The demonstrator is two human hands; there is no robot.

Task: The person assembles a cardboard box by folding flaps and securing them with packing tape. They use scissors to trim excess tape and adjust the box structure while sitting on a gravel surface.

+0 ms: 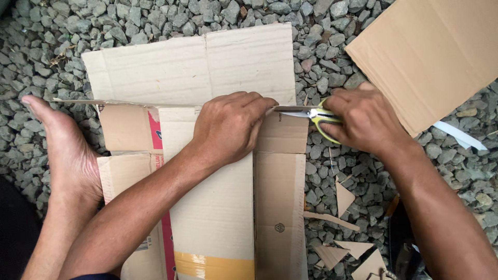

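While gravel [62, 31] fills the whole frame as ground, the biggest item on it is a flattened cardboard box [228, 207], running from upper centre down to the bottom edge. Its top flap is folded along a crease at mid-height; a red printed strip runs down the left-centre panel and yellow tape crosses the bottom panel.

Second cardboard sheet [430, 57] sits in the upper right corner, plain brown, lying apart from the box. White strip [459, 136] pokes out from under its lower edge.

Bare foot [65, 150] at left of frame rests on the box's left edge, toes pointing to the upper left.

Left hand [231, 127], centre frame, lies palm down on the box at the crease, fingers curled over the fold line, pressing, not clenched around anything.

Right hand [365, 119], right of centre, is gripped around the handles of scissors [311, 115]. Handles are yellow-green and grey; blades point left along the crease and meet the box's right edge, tips just beside the left hand's fingertips. Can't tell how far the blades are parted.

Cardboard offcuts [345, 199], small triangles and slivers, lie scattered on the gravel at lower right, beside the box's right edge. Dark object at the bottom right edge, too cut off to identify.
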